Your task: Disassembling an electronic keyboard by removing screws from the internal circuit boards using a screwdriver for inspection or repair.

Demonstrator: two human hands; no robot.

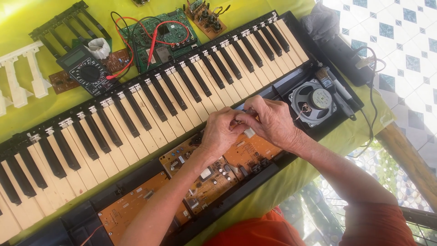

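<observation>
An opened electronic keyboard lies diagonally on a yellow-green cloth, its orange circuit boards exposed below the keys. My left hand and my right hand meet over the boards near the middle, fingers pinched together on a small white connector piece. Which hand bears it is hard to tell; both touch it. A round grey speaker sits in the case just right of my right hand.
A black multimeter with red and black leads lies above the keys beside a green circuit board. A small brown board, white and black key strips, a brush and a dark power strip surround the keyboard.
</observation>
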